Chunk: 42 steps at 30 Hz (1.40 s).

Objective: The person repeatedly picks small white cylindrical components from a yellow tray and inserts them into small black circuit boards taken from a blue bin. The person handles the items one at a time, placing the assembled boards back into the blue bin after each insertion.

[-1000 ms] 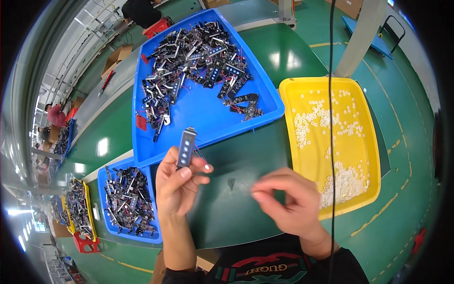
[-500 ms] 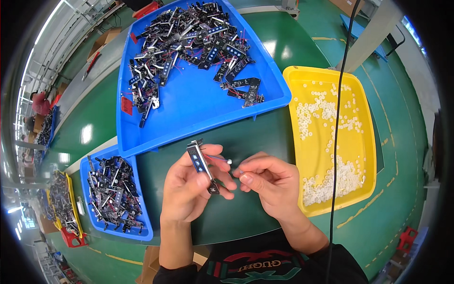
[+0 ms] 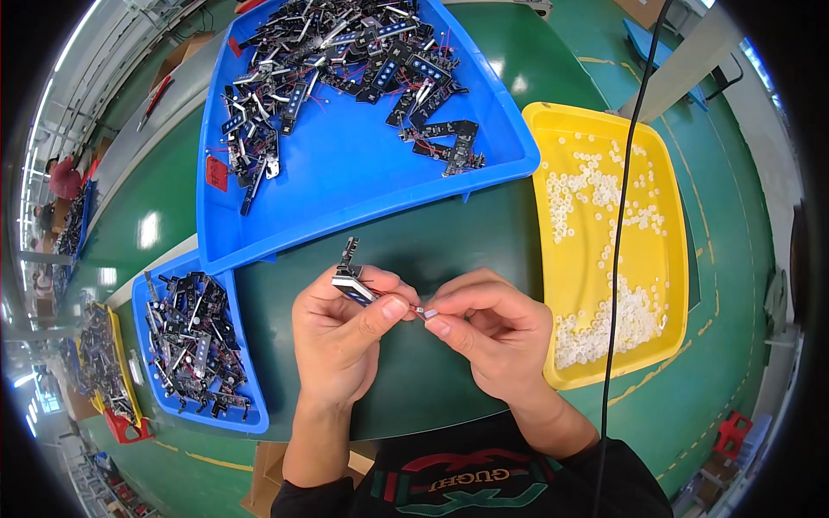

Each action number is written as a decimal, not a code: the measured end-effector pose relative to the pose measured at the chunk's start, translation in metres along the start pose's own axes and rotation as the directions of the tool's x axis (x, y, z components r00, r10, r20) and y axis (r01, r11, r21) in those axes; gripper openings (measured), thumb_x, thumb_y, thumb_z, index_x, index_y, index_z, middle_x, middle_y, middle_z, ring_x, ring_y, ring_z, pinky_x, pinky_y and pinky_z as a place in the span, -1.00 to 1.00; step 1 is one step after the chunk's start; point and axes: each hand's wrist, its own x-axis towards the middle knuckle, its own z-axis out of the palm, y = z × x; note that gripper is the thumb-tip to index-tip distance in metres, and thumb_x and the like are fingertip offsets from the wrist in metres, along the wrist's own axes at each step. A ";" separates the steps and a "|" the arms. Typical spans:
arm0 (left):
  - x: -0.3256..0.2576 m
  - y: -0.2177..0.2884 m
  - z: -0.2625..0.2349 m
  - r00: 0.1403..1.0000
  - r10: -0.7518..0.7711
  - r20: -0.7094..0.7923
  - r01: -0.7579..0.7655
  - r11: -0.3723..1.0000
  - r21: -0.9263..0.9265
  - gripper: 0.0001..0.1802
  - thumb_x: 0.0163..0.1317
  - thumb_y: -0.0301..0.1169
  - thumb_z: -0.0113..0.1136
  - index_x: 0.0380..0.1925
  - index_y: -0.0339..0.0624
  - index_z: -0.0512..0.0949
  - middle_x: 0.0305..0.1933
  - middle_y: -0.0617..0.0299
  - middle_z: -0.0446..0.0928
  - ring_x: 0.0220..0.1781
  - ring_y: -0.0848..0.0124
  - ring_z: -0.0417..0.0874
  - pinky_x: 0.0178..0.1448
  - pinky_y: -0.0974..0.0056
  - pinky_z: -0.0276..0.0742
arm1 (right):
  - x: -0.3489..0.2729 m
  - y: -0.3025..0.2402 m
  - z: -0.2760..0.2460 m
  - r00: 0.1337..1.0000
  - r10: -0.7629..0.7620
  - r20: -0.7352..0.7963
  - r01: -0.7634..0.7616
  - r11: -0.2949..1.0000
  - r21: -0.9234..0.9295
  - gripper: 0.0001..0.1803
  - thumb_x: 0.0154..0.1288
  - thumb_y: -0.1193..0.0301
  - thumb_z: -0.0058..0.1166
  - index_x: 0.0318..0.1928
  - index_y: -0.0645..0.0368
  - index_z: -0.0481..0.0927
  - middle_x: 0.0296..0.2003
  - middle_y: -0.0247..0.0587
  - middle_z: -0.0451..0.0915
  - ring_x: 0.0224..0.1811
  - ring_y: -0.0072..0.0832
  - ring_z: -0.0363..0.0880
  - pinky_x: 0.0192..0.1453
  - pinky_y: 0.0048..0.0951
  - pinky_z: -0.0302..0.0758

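Observation:
My left hand (image 3: 337, 350) is closed on a small black circuit board assembly (image 3: 352, 283) with a white-edged strip; the fingers hide its lower part. Red wires run from the board to the left fingertips, which pinch them close to their ends. Between the fingertips of both hands shows a small whitish piece (image 3: 429, 314) at the wire ends. My right hand (image 3: 496, 337) pinches this piece between thumb and forefinger. Its exact kind is too small to make out. Both hands are raised over the dark green table (image 3: 414, 388).
A large blue tray (image 3: 345, 216) piled with similar boards lies beyond my hands. At the left is a smaller blue tray (image 3: 259, 406) of boards. On the right, a yellow tray (image 3: 596, 259) holds many small white rings. A black cable (image 3: 615, 259) hangs before it.
The board has tilted back in my left hand, and its fingers have closed on the wires. Both hands have come together, with the right fingertips now at the wire ends.

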 end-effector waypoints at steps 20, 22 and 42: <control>-0.004 -0.001 0.006 0.942 0.287 0.173 -0.331 0.877 0.349 -0.80 0.09 -0.69 0.27 -0.37 -0.28 0.43 -0.32 -0.11 0.63 -0.21 0.22 0.70 -0.16 0.25 0.64 | -0.001 -0.001 0.002 0.975 -0.220 0.003 0.217 0.958 -0.188 -0.75 0.08 0.75 0.23 -0.19 0.34 0.57 -0.26 -0.11 0.54 -0.47 -0.64 0.49 -0.43 -0.64 0.40; -0.004 0.001 0.007 0.909 0.340 0.241 -0.415 0.796 0.442 -0.78 0.08 -0.67 0.29 -0.38 -0.26 0.42 -0.32 -0.09 0.65 -0.23 0.25 0.69 -0.19 0.29 0.62 | -0.002 0.000 0.003 0.975 -0.223 -0.012 0.219 0.964 -0.149 -0.73 0.09 0.74 0.22 -0.16 0.35 0.55 -0.25 -0.10 0.54 -0.47 -0.65 0.49 -0.44 -0.64 0.41; -0.010 0.038 0.003 0.950 0.297 -0.096 -0.175 0.759 0.627 -0.82 0.16 -0.52 0.21 -0.29 -0.25 0.40 -0.27 0.04 0.58 -0.38 0.44 0.52 -0.26 0.36 0.47 | -0.001 -0.049 0.005 0.997 0.038 0.066 0.003 0.845 -0.536 -0.55 0.08 0.51 0.28 0.03 0.21 0.52 -0.36 -0.24 0.58 -0.49 -0.54 0.53 -0.45 -0.54 0.46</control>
